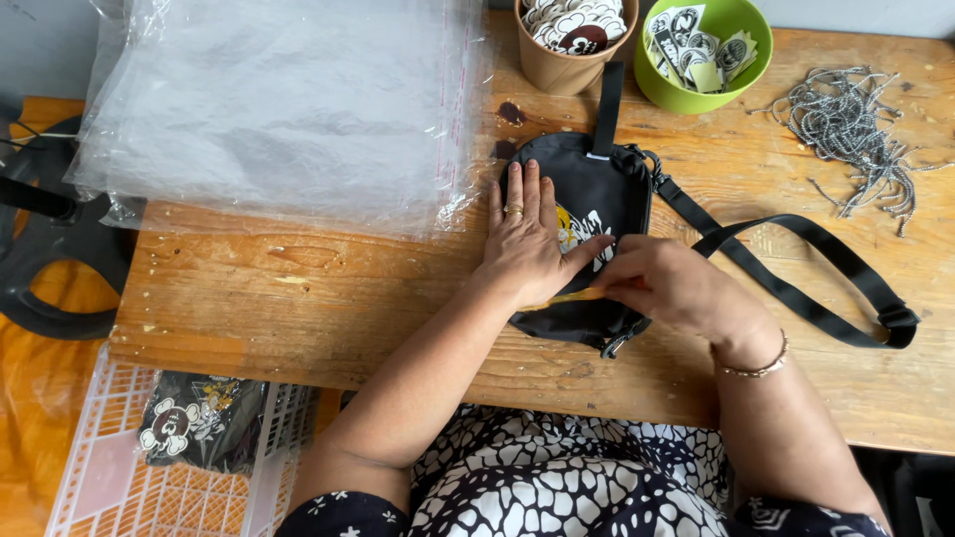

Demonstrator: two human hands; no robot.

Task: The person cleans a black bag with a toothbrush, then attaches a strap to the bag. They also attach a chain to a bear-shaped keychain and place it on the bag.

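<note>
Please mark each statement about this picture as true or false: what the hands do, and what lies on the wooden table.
1. The left hand lies flat on the black bag. True.
2. The right hand holds a pair of scissors. False: it pinches a thin yellow strip at the bag.
3. The green bowl stands empty. False: it holds small printed cards.
4. A stack of clear plastic bags lies on the table, left of the black bag. True.
5. A bundle of silver ball chains lies at the far right. True.
</note>
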